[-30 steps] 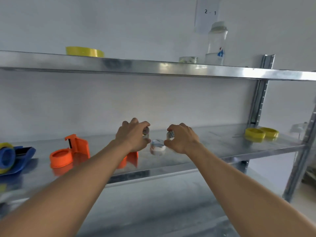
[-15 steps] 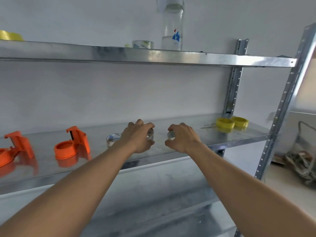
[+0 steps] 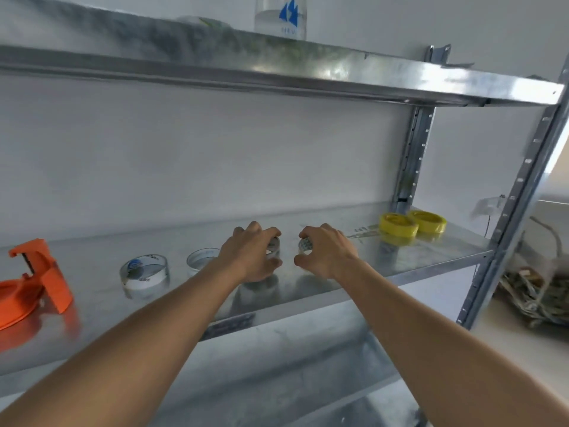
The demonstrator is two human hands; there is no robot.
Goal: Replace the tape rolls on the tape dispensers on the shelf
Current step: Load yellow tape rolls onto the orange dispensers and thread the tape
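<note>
Tape rolls are held in both hands over the middle of a metal shelf [image 3: 415, 260]. A small clear roll [image 3: 274, 246] is gripped in the curled fingers of the left hand [image 3: 251, 252], only its right edge showing past the fingertips. A second small roll [image 3: 305, 244] is pinched between thumb and fingers of the right hand [image 3: 328, 251], its left face peeking out. The two rolls are held close together, with a narrow gap seen between them, just above the shelf surface.

To the left of the left hand, two larger clear tape rolls [image 3: 144, 274] [image 3: 201, 258] are laid flat on the shelf. Farther left, at the frame edge, an orange tape dispenser [image 3: 34, 282] is seen. Near the right end of the shelf, two yellow tape rolls [image 3: 398, 224] [image 3: 428, 220] are placed side by side, touching. On the upper shelf [image 3: 338, 72], a clear bottle [image 3: 280, 16] with a blue logo is stood.
</note>
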